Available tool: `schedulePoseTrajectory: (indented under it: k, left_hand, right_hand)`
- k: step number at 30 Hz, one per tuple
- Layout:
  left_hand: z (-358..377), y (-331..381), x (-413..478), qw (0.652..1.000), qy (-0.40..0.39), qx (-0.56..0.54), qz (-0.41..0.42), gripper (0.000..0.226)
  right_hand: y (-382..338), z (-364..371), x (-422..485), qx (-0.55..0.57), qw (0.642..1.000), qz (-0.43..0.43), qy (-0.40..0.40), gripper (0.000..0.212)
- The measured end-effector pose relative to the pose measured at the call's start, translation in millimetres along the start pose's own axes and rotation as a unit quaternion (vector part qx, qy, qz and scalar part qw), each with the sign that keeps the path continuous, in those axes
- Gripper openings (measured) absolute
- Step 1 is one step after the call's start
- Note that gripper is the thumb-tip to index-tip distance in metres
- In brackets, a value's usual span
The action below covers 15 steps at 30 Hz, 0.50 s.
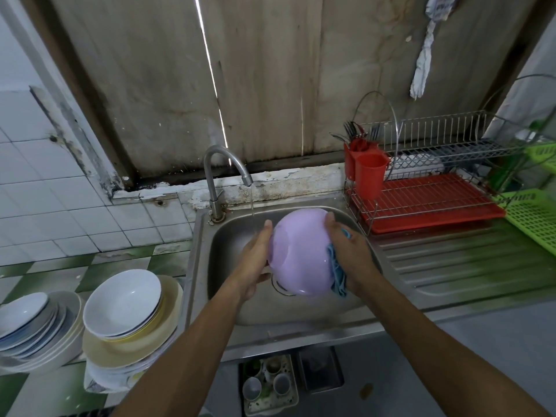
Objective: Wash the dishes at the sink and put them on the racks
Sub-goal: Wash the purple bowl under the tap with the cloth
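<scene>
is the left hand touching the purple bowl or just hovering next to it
Touching. The head view shows the left hand flat against the left side of the purple bowl, its straight fingers lying along the wall with no gap.
</scene>
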<state>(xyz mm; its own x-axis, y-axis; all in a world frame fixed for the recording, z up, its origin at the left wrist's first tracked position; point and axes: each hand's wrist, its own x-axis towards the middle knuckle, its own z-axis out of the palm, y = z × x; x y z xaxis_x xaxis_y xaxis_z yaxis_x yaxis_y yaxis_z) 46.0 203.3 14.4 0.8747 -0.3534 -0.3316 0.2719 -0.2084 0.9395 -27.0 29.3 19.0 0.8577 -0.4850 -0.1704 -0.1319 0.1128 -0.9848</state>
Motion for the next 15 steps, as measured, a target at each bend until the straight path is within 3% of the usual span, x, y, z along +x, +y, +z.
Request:
schedulePoseTrajectory:
  k: [3,7,11,15]
  left_hand:
    - [23,-7,-2,0.994,-0.022,0.033,0.102,0.076]
    - [58,-13,-8,0.969,-0.013,0.153,0.195,0.105]
    - [94,-6,-2,0.946,0.027,0.207,0.248,0.124]
    - [134,15,-8,0.92,0.028,0.266,0.285,0.128]
  right_hand:
    - [18,-17,18,0.161,0.983,0.086,0.034,0.057]
    - [29,-44,23,0.245,0.964,0.09,0.05,0.075]
    - [27,-78,28,0.223,0.967,0.067,0.106,0.068]
    - [9,-120,17,0.062,0.974,-0.022,0.216,0.044]
